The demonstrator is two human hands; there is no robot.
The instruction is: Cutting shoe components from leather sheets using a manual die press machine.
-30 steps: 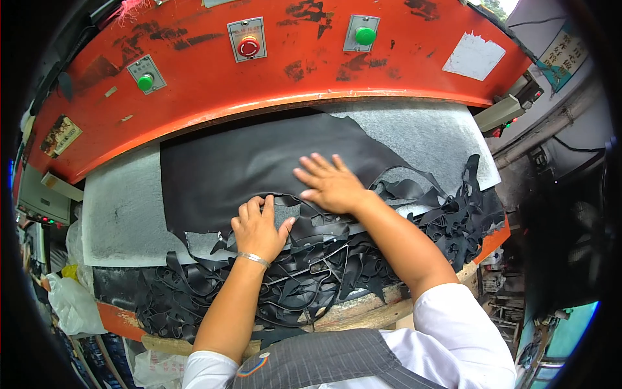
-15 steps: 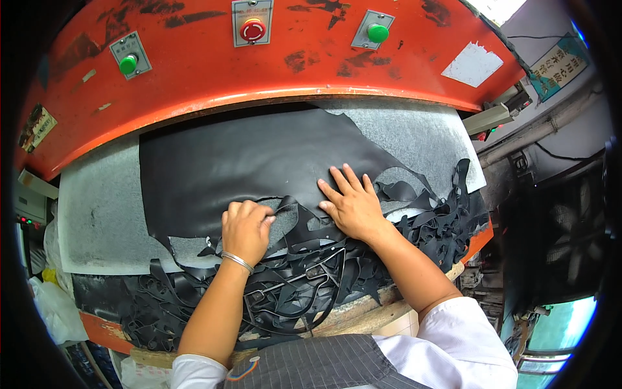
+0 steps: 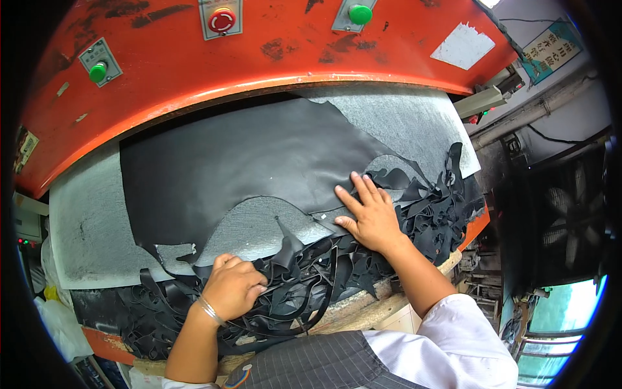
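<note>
A large black leather sheet [image 3: 207, 168] lies on a pale grey board [image 3: 84, 227], its near edge cut into deep curves. My right hand [image 3: 372, 220] rests with spread fingers on the sheet's near right part, beside a narrow torn strip. My left hand [image 3: 233, 285] is curled over the heap of black leather scraps [image 3: 427, 223] at the board's near edge. Its fingertips are hidden, so I cannot see what they hold. Just right of it, a thin curved metal cutting die [image 3: 333, 279] lies among the scraps.
Behind the board stands an orange machine beam [image 3: 278, 58] with a red stop button [image 3: 221, 21] and green buttons [image 3: 360, 14] on it. A wooden ledge [image 3: 447, 262] runs along the near side. Plastic bags [image 3: 61, 330] hang at the left, and a dark fan [image 3: 564, 217] stands at the right.
My left hand has come down toward me from the leather edge to the scraps. The scrap along that edge has been pulled off, baring a wide curved gap. My right hand has shifted slightly right.
</note>
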